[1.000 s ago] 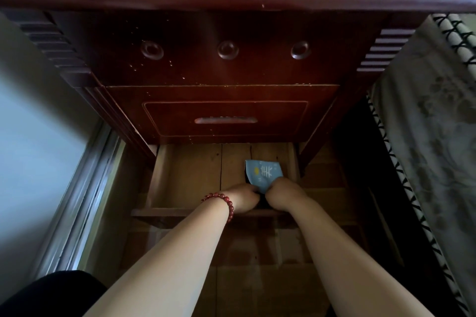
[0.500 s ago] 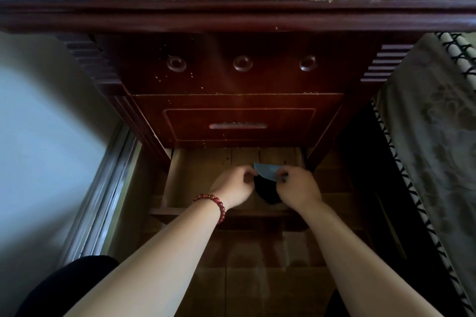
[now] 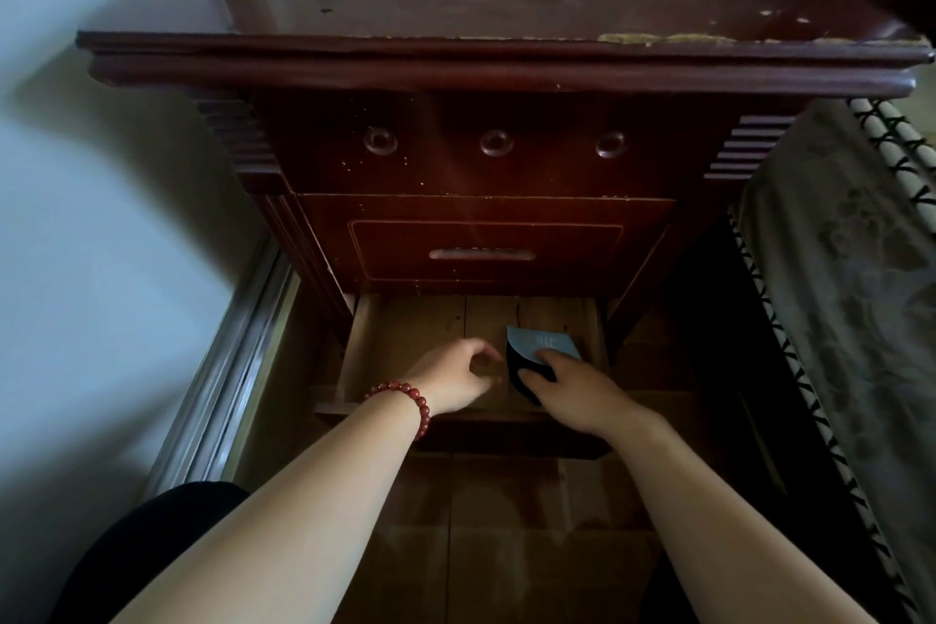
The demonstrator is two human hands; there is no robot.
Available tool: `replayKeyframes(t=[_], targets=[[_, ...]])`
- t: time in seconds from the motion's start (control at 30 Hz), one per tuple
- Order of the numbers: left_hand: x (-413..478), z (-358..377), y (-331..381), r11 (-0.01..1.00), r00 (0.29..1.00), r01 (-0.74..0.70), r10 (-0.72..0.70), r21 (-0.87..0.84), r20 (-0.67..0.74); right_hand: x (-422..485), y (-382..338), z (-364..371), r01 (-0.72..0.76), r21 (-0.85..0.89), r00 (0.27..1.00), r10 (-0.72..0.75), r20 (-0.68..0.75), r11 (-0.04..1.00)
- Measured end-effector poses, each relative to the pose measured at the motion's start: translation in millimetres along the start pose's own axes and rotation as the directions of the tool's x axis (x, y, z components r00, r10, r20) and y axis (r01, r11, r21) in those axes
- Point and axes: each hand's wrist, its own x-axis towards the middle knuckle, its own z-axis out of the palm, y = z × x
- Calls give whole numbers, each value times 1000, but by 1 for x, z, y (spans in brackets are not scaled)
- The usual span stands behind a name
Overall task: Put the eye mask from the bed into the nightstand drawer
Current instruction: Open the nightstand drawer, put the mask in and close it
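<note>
While the person kneels in front of the nightstand, 2 bare arms reach forward and down into the bottom drawer, which is pulled out over the floor.

The right hand is the one on the eye mask. Its fingers are spread flat and press down on the near, dark part of the mask; they are not curled around it. The left hand, with a red bead bracelet at the wrist, is just beside the mask on its left, not touching it. Its fingers are loosely bent and hold nothing.

The mask lies on the drawer floor in the right half, close to the right wall. It looks folded, with a blue patterned part farther back and the dark part nearer. Its long way seems to run from front to back, but the hand hides some of it, so I cannot be sure.

I think the mask is already where it belongs. The next move is likely to lift both hands up and out, then push the drawer front in. The left half of the drawer is bare, so there is room to pull back.

Above it, 1 shut drawer with a handle hangs close over the open one, so hands should come out low and toward the person. The bed is at the far right.
</note>
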Motion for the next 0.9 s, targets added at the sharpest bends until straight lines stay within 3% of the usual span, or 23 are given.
replayKeyframes(t=[0.2, 0.47, 0.7, 0.9], targets=[[-9, -7, -8, 997, 997, -54, 56, -52, 48, -10, 5, -3, 57, 158, 995, -68, 69, 986], [-17, -11, -11, 990, 990, -88, 99, -109, 101, -13, 5, 0, 196, -17, 981, -196, 12, 980], [-16, -8, -12, 991, 985, -131, 127, 33, 116, -12, 4, 1, 208, -87, 975, -213, -59, 974], [-20, -9, -12, 988, 987, -147, 143, 54, 75, -11, 3, 5, 185, -106, 973, -197, -120, 977]])
